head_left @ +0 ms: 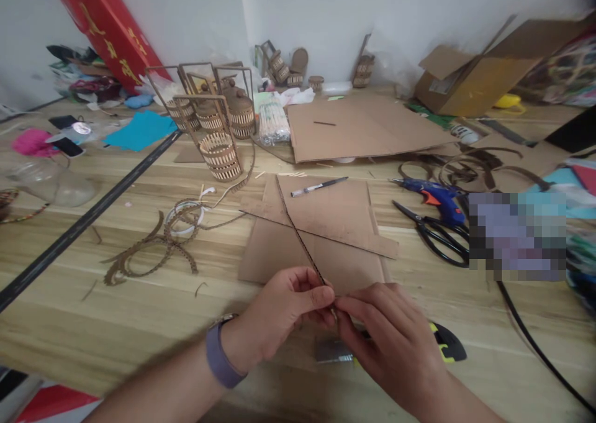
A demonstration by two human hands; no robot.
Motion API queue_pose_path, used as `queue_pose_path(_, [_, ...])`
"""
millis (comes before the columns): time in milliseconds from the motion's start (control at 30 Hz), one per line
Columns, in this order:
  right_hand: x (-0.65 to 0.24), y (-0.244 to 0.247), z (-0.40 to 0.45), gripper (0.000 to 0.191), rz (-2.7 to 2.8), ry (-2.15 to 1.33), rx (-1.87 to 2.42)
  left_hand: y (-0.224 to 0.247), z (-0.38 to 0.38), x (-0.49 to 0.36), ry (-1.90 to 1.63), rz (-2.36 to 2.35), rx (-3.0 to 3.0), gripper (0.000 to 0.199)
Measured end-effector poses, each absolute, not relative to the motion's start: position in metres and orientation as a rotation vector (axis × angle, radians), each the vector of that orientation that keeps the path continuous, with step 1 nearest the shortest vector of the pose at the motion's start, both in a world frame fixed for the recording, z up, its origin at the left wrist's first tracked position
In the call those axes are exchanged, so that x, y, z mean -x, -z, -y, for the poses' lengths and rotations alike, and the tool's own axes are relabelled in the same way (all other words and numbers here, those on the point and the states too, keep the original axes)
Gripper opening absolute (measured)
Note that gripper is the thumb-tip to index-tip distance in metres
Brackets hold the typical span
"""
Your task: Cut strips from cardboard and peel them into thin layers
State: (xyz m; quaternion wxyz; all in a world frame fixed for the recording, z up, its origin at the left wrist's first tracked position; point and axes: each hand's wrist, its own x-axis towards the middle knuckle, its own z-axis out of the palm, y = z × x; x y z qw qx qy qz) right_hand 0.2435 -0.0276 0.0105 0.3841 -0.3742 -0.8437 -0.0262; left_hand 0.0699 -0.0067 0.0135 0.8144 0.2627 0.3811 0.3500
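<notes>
At lower centre of the frame, my left grip point(302, 299) pinches the narrow cardboard strip point(299, 236), which slants up-left over flat cardboard point(316, 255); my right grip point(372, 323) closes on its near end.

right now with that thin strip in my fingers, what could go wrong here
The thin cardboard strip is pinched between the left hand and right hand, so it might crease or tear. A yellow-and-black tool lies partly under the right hand and could get knocked. The glue gun sits close to the scissors, so grabbing one may drag the other.
</notes>
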Motion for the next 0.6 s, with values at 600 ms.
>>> queue_pose_path(600, [-0.2444, -0.0186, 0.0241, 0.013, 2.124, -0.103, 0.911, -0.0192, 0.0128, -0.0627, -0.604, -0.841, -1.223, 0.058])
